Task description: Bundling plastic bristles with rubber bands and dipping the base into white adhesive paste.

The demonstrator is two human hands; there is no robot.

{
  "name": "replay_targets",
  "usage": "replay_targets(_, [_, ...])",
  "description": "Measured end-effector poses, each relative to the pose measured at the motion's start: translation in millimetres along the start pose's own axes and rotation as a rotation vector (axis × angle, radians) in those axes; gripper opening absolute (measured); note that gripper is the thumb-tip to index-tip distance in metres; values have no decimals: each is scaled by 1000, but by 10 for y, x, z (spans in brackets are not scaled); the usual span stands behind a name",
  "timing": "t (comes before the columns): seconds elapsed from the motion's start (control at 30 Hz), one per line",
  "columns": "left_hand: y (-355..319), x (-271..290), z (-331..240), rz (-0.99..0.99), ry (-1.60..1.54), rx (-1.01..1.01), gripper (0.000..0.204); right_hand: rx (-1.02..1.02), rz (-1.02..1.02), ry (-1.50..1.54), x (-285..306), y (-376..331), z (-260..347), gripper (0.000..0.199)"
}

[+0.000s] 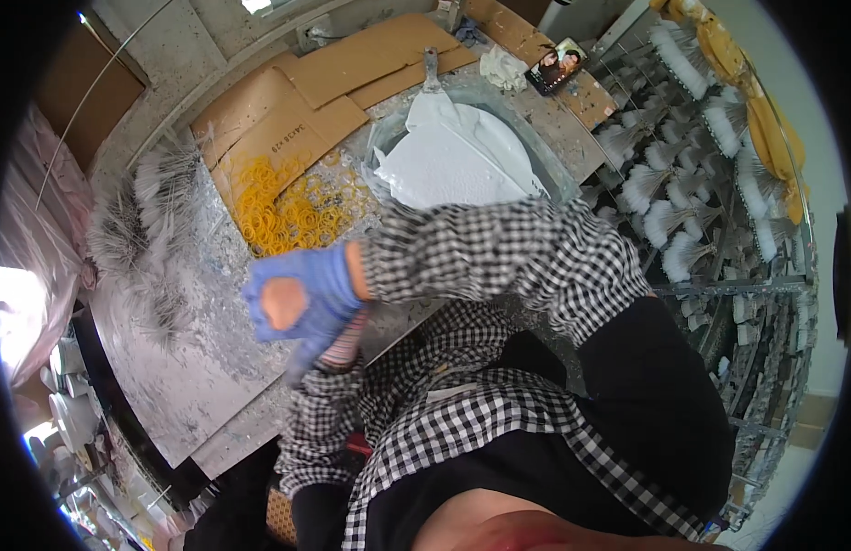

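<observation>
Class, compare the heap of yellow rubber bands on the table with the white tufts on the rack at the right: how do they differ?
The yellow rubber bands lie loose in a flat heap; the white tufts stand apart in rows. The bands are thin rings; the tufts are bushy fans on stems. The bands rest on the table; the tufts sit on a wire rack.

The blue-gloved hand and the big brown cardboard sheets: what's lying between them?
In the head view, a pile of small yellow rubber bands lies on the paint-splattered table between the blue-gloved hand and the cardboard sheets.

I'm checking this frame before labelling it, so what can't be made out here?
Head view only:
- Left hand: hidden behind the right glove and checked sleeve; its grip unreadable.
- Right glove: motion-blurred, so any held thing is unclear.
- Basin: near side covered by the sleeve.
- Rack: bent and cut off at the right rim.
</observation>
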State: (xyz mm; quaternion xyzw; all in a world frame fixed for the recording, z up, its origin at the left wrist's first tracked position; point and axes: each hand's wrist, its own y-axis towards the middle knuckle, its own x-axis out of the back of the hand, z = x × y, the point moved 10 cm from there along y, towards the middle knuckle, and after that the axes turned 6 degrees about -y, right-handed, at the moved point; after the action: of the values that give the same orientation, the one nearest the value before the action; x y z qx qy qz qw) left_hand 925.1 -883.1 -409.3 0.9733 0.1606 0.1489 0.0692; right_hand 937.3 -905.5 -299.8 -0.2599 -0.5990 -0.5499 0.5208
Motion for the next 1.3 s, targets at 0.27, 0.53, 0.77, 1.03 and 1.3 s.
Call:
replay_targets(0.27, [-89,50,-226,-48,-124,-22,56,-329,797,182,-372,-257,-13,78])
replay_targets(0.53, [-245,414,-358,-68,-256,-47,55,4,-74,404,581,-94,351,72])
replay_targets(0.77, [125,177,-519,-123,-363,-49,54,-379,-159,314,897,-568,-300,99])
replay_targets(1.03, [193,-326,-333,-96,-441,3,43,-679,-278,96,-648,-1749,-167,97])
replay_targets(1.3, [143,-315,-238,-76,-533,245,32,-789,-126,73,-537,-1695,-7,131])
